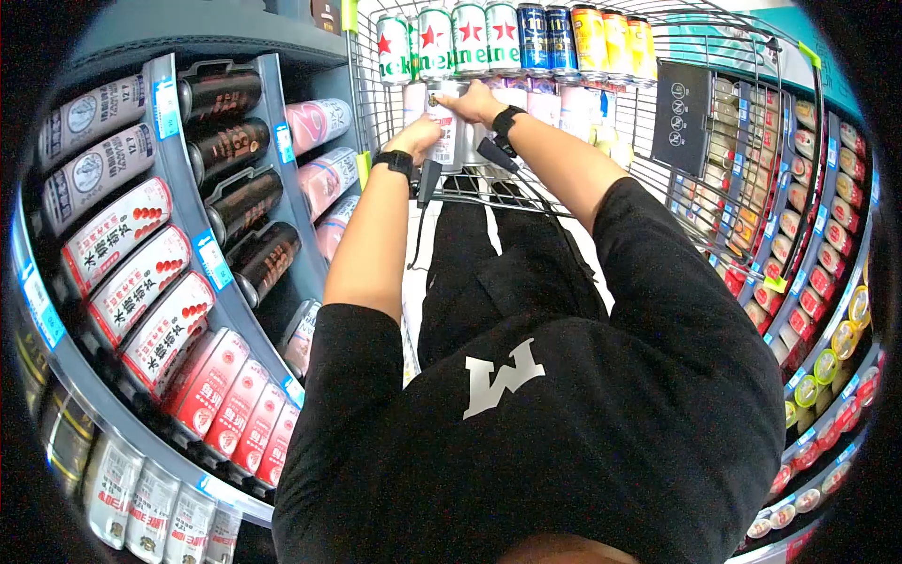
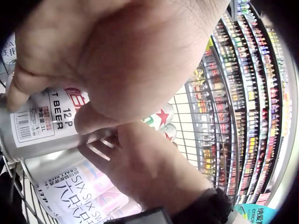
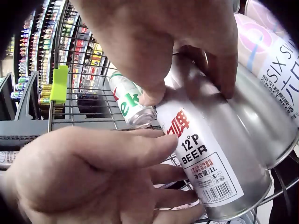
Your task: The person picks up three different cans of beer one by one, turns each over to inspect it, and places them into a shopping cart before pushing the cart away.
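Note:
Both hands hold a silver 1 L beer can (image 3: 252, 154) with a white label, close above other large cans in the shopping cart (image 1: 676, 38). My left hand (image 1: 418, 141) has its thumb on the label and its fingers around the lower side, seen in the right wrist view. My right hand (image 1: 477, 103) grips the can's upper end, thumb on one side and fingers on the other. Right beside it lies another silver can with a pink-and-white label (image 3: 261, 46). A green-and-white beer can (image 3: 131, 100) lies just past the fingers.
Green-and-white cans (image 1: 470, 38), blue cans (image 1: 547, 39) and yellow cans (image 1: 615, 42) line the cart's far part. At left are shelves of large cans, black ones (image 1: 225, 146) among them. Shelves of small packaged goods (image 1: 799, 254) stand at right. A dark sign (image 1: 678, 117) hangs on the cart's side.

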Demonstrator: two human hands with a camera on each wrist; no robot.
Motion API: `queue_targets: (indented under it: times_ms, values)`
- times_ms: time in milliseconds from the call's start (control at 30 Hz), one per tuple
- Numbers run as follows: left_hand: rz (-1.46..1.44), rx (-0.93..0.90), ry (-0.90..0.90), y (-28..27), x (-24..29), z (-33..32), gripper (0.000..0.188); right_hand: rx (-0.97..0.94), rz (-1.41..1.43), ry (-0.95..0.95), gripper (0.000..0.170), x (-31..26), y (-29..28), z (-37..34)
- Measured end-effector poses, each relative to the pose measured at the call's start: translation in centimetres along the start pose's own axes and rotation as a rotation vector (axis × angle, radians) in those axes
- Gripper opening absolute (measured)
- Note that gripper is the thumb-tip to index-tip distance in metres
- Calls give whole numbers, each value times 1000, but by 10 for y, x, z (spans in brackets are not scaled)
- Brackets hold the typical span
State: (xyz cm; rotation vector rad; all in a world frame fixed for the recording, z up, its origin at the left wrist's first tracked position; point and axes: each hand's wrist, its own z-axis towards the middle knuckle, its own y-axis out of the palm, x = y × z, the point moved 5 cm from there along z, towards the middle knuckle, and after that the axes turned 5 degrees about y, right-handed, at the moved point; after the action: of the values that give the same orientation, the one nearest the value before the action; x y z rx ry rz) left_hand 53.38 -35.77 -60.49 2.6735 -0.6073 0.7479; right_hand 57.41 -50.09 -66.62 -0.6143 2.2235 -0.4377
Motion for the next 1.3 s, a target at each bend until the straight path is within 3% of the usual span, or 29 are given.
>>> queue_targets:
  times_ms: [67,100,133,267,333,400,467,533,767,1000,1067,1167,1300]
  values:
    - [48,-24,-88,-6,9,-25,43,-242,286,173,95,7,-3,-3]
    - [83,142,-101,-6,18,-47,49,-292,384,173,86,-31,-41,-51]
    - [173,233,-83,-10,21,-62,54,-294,384,166,86,-24,-42,-57]
    - [35,167,222,-16,23,-136,55,-307,391,120,54,-9,-77,-92]
    - [-97,178,350,-18,19,-184,52,-479,423,104,48,3,-85,-106]
    - [-68,290,358,-26,4,-228,49,-586,404,67,44,-1,-98,-122]
    - [-122,461,397,-42,-32,-258,46,-572,355,15,42,-23,-106,-132]
    - [-92,620,373,-37,-42,-301,39,-578,314,-68,40,-60,-113,-151]
    - [-284,1033,753,3,-42,-454,30,-738,154,-508,38,-213,-104,-242]
    - [-237,1566,1198,35,-65,-633,24,-998,123,-1017,37,-367,-63,-412]
    - [-153,1710,1229,51,-70,-688,24,-1078,126,-1107,41,-397,-38,-471]
    - [-156,1796,1235,52,-96,-750,29,-1110,91,-1366,51,-429,-1,-557]
    - [-232,1801,1237,42,-114,-798,39,-1145,142,-1430,51,-464,46,-630]
